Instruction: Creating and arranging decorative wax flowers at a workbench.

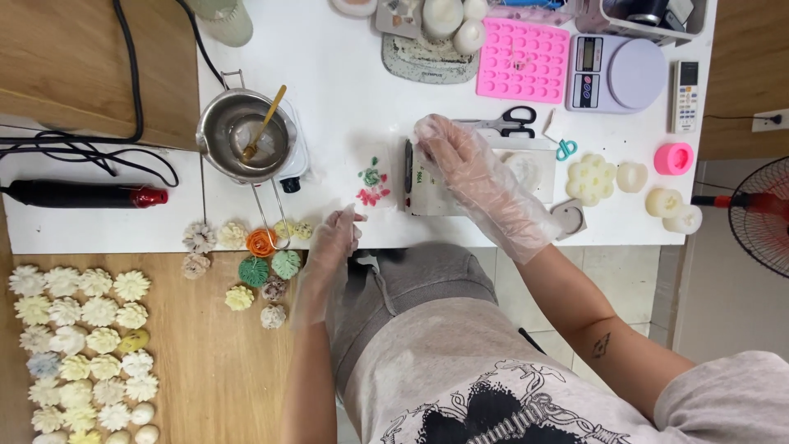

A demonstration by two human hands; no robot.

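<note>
The small white mould (pixel 526 168) lies on the white worktop (pixel 345 49) just right of a dark-edged flat block (pixel 421 185), near the front edge and below the black-handled scissors (pixel 509 122). Our right hand (pixel 460 160), in a thin clear glove, rests over the block's far corner with its fingers (pixel 427 131) curled down onto it; whether they pinch anything we cannot tell. Our left hand (pixel 333 242), gloved too, hovers at the worktop's near edge with fingers loosely open and holding nothing, just below a red and green smear (pixel 372 185). We judge the mould soft and bendy, light, and a little slick under plastic gloves, so we would take it by its outer rim with both sides supported. To the left stand a steel pot (pixel 246 136) with a stirring stick, and rows of pale flower-shaped casts (pixel 82 329) on the wooden floor.
</note>
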